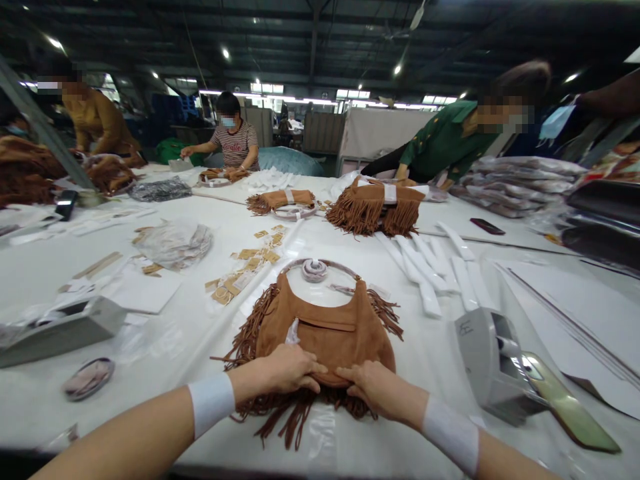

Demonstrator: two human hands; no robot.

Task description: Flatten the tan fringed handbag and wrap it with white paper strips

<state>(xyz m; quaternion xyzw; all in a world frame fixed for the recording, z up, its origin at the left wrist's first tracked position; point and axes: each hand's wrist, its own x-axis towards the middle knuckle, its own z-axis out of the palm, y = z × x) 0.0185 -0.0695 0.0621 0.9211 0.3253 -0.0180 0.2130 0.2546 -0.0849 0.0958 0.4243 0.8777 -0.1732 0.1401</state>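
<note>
A brown suede-like handbag point(320, 333) with long fringe lies flat on the table in front of me, its wrapped handle pointing away. My left hand point(290, 370) is at the lower left of the bag, fingers and thumb closed on its bottom edge. Close beside it, my right hand point(373, 388) grips the same edge from the right. Both wrists wear white bands. A coiled, wrapped strap point(314, 270) sits inside the handle loop. White wrapping covers the zipper pull point(293, 331). Some fringe spreads out below my hands, and the bag's underside is hidden.
A tape dispenser point(493, 363) and a greenish metallic object point(570, 403) are at right; another grey dispenser point(65, 330) stands left. Tan tags point(245, 270), white strips point(420, 270) and fringed bags point(377, 207) lie beyond. Several people work around the table, one in a green sleeve point(435, 143).
</note>
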